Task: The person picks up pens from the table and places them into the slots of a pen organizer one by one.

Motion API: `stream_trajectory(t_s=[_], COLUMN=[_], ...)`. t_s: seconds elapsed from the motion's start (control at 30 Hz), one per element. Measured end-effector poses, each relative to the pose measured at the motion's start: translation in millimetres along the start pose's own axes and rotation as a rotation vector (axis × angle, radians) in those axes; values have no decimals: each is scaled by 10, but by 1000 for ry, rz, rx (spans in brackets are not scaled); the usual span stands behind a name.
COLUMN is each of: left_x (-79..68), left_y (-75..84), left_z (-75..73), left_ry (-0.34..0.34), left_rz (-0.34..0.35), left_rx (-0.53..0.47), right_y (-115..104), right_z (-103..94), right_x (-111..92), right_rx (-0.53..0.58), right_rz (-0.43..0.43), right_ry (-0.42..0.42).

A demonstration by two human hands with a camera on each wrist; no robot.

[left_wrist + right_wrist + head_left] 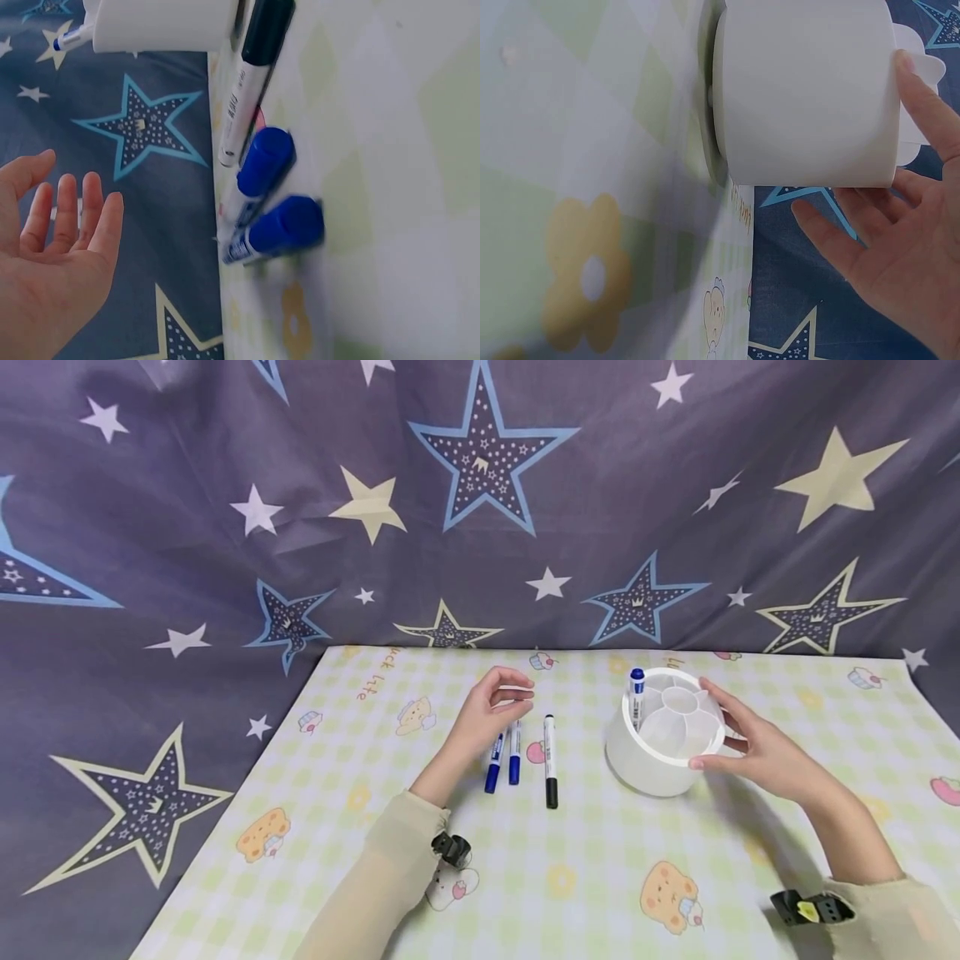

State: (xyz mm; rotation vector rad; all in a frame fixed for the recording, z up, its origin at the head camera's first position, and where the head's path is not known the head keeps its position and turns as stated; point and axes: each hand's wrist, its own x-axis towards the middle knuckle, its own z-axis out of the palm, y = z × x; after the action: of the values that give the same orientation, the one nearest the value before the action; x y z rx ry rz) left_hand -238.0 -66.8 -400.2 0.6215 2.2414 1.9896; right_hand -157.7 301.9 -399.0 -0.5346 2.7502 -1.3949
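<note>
My right hand (772,758) holds the white round pen holder (652,766) at its right side, the thumb (909,67) on the near rim and the index finger on the far rim. Petal-shaped compartments fill its top, and one blue-capped marker (637,697) stands in it. My left hand (487,714), with nothing in its loosely bent fingers (66,217), hovers over the loose markers. Two of these are blue-capped markers (493,766) (514,760), their far ends partly covered by the hand. To their right lies a black-capped marker (551,762).
A light checked cloth (562,843) with cartoon prints covers the table. Behind its far edge hangs a dark curtain (360,435) with stars. Each wrist wears a small black device (452,849) on the sleeve.
</note>
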Motion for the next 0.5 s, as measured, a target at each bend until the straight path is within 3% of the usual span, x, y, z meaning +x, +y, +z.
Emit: stream_trajectory(t_s=[0.5], left_x=[-118], left_y=[-204], left_z=[-282], left_ry=[40], left_rz=[-77], left_rx=[35], right_y=[-3], right_z=[-6], right_x=[-18], right_rx=[-43], right_rz=[18], right_ry=[-2])
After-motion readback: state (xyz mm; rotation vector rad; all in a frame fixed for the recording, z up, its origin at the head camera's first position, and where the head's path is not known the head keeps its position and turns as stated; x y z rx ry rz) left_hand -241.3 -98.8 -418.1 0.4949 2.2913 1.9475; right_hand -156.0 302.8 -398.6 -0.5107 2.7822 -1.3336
